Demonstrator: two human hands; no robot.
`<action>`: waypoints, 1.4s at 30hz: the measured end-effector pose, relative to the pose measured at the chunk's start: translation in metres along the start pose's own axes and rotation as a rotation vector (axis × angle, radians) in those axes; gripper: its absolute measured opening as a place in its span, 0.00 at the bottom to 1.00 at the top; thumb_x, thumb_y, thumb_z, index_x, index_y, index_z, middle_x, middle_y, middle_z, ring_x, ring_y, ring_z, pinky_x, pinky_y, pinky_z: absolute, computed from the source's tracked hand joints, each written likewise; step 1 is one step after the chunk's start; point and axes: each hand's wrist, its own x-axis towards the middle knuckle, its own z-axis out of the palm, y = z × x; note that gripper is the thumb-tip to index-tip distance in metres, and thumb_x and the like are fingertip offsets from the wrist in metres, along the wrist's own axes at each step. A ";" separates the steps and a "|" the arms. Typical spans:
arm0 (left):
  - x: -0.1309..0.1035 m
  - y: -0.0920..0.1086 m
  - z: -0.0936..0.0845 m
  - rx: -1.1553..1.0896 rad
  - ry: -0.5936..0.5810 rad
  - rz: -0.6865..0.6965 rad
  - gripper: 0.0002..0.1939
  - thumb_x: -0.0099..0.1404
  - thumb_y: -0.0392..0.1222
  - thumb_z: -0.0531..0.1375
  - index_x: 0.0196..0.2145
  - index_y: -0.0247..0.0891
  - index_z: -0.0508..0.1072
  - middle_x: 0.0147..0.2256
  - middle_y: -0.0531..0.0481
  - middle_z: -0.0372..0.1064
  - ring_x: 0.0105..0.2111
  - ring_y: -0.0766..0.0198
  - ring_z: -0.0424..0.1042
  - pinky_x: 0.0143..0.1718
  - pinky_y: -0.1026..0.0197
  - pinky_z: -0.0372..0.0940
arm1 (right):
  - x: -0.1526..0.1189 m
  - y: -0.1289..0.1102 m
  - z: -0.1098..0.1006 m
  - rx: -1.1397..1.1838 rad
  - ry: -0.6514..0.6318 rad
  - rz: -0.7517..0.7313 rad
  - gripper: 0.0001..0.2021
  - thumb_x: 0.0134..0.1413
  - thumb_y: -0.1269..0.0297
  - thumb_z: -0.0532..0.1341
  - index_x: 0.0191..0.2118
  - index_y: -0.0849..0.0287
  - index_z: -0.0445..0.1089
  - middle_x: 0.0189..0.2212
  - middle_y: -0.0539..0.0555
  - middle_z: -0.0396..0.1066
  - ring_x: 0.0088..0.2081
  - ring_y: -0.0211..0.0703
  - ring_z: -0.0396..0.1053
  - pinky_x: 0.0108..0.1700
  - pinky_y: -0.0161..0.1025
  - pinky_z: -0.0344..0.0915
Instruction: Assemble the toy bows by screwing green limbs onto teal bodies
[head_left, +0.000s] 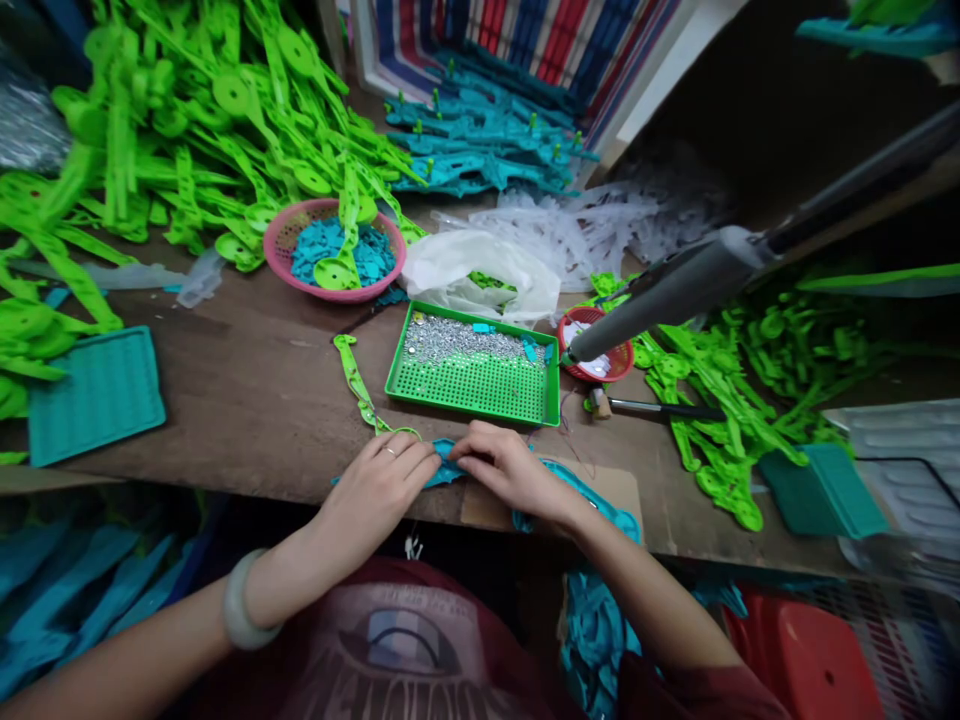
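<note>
A blue plastic part [448, 468] lies at the table's front edge, between my two hands and partly hidden by them. My left hand [390, 470] is closed over its left side, with the fingers pressed together. At its right side, my right hand [510, 468] grips the part with thumb and fingertips. A long green plastic piece [354, 380] rests just beyond my left hand. Another blue plastic part [611, 512] lies by my right wrist, on a piece of cardboard [619, 487]. Ahead stands a green perforated tray [472, 388] with small metal pieces and a few blue bits.
A pink basket [330, 290] of blue pieces stands behind, near a white plastic bag [450, 265] and a red basket [619, 365]. A hammer [660, 408] lies to the right. Green parts [225, 100] are heaped at left; a grey tool [667, 290] reaches in from the right.
</note>
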 end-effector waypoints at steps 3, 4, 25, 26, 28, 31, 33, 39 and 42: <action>-0.001 0.001 0.000 -0.052 0.015 -0.025 0.14 0.72 0.28 0.50 0.47 0.37 0.72 0.44 0.45 0.75 0.45 0.54 0.71 0.49 0.51 0.65 | 0.001 0.000 -0.003 0.053 -0.027 0.006 0.06 0.65 0.71 0.59 0.41 0.59 0.75 0.34 0.51 0.71 0.38 0.39 0.69 0.43 0.37 0.65; -0.002 0.001 0.000 -0.062 0.022 -0.030 0.14 0.72 0.28 0.50 0.47 0.37 0.72 0.45 0.45 0.75 0.45 0.55 0.71 0.49 0.51 0.65 | 0.002 0.000 -0.004 0.075 -0.035 0.009 0.06 0.65 0.71 0.60 0.41 0.59 0.75 0.34 0.51 0.71 0.39 0.39 0.69 0.43 0.37 0.65; -0.003 -0.004 -0.001 0.034 0.156 0.152 0.17 0.75 0.31 0.46 0.42 0.32 0.75 0.43 0.42 0.77 0.43 0.55 0.73 0.49 0.51 0.67 | -0.002 0.004 0.010 -0.160 0.040 -0.002 0.10 0.65 0.76 0.56 0.41 0.60 0.74 0.33 0.51 0.64 0.36 0.39 0.66 0.37 0.35 0.59; -0.003 -0.004 -0.002 0.044 0.157 0.155 0.17 0.75 0.31 0.46 0.42 0.32 0.75 0.42 0.42 0.77 0.42 0.55 0.73 0.48 0.52 0.67 | -0.002 0.005 0.012 -0.191 0.040 -0.008 0.10 0.65 0.76 0.55 0.41 0.60 0.74 0.33 0.51 0.63 0.36 0.39 0.65 0.37 0.35 0.59; -0.002 -0.003 -0.002 0.062 0.151 0.156 0.18 0.75 0.30 0.45 0.42 0.32 0.75 0.41 0.42 0.77 0.41 0.55 0.74 0.47 0.52 0.68 | -0.003 0.006 0.015 -0.261 0.034 -0.027 0.10 0.65 0.75 0.54 0.41 0.60 0.73 0.33 0.51 0.61 0.35 0.39 0.64 0.36 0.35 0.58; -0.001 -0.002 -0.003 0.083 0.145 0.163 0.17 0.74 0.29 0.46 0.42 0.32 0.75 0.39 0.43 0.77 0.40 0.56 0.74 0.47 0.52 0.68 | -0.004 0.010 0.018 -0.381 0.029 -0.070 0.11 0.65 0.75 0.53 0.41 0.60 0.73 0.33 0.51 0.59 0.33 0.39 0.61 0.34 0.35 0.55; -0.001 -0.002 -0.004 0.092 0.145 0.169 0.17 0.74 0.28 0.46 0.42 0.32 0.75 0.39 0.44 0.77 0.41 0.56 0.74 0.47 0.52 0.68 | -0.005 0.012 0.020 -0.451 0.043 -0.097 0.11 0.66 0.74 0.53 0.41 0.60 0.73 0.33 0.51 0.58 0.32 0.39 0.60 0.33 0.36 0.54; -0.001 -0.003 -0.003 0.115 0.072 0.169 0.14 0.72 0.28 0.49 0.40 0.32 0.75 0.37 0.45 0.75 0.41 0.54 0.73 0.48 0.51 0.68 | -0.006 0.012 0.029 -0.708 0.064 -0.137 0.11 0.68 0.72 0.53 0.38 0.60 0.72 0.33 0.53 0.60 0.32 0.41 0.56 0.32 0.38 0.51; 0.001 -0.001 -0.003 0.109 0.019 0.143 0.12 0.70 0.28 0.51 0.42 0.31 0.74 0.36 0.45 0.73 0.41 0.52 0.71 0.48 0.49 0.67 | -0.009 0.009 0.023 -0.809 0.028 -0.127 0.09 0.68 0.72 0.54 0.40 0.59 0.72 0.35 0.54 0.61 0.34 0.42 0.57 0.31 0.39 0.49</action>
